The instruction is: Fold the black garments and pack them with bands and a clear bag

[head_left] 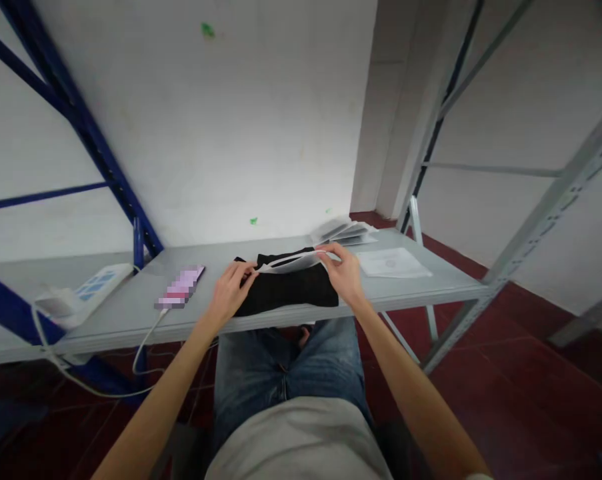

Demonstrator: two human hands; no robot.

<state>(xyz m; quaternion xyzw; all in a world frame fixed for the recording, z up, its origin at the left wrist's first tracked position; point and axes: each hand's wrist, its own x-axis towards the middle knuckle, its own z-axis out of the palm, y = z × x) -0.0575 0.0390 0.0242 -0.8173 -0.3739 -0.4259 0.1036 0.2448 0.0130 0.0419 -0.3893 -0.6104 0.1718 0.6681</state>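
Note:
A black folded cloth item lies across the front of the grey shelf; whether it is a garment or something else I cannot tell. Over it a frosted, translucent plastic bag is stretched sideways with its mouth parted. My left hand pinches the bag's left end between thumb and fingers, close to the cloth's left edge. At the opposite end, the fingers of my right hand are closed on the bag's edge, above the cloth's right side.
Several similar bags are piled at the back right, and a flat bag lies in front of them. On the left are a phone with a white cable and a power strip. Blue and grey posts frame the shelf; a wall stands behind.

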